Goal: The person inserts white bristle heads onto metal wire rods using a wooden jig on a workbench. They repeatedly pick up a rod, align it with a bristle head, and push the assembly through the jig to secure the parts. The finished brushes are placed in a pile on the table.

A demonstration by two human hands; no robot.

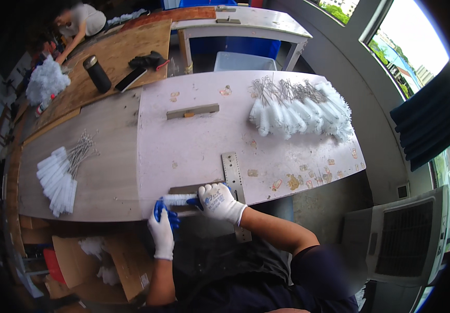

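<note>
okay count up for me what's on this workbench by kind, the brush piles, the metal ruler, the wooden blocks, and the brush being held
Piles of white brushes: 2, the big pile and the small pile
Brush in hand: 1, held by the left hand and right hand
Metal ruler: 1
Wooden blocks: 2, the far block and the near block
Total: 6

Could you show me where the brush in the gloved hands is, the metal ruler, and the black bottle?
brush (179, 199), head view, on its white bristles.
metal ruler (232, 169), head view, on its upper part.
black bottle (98, 76), head view, on the middle of its body.
</note>
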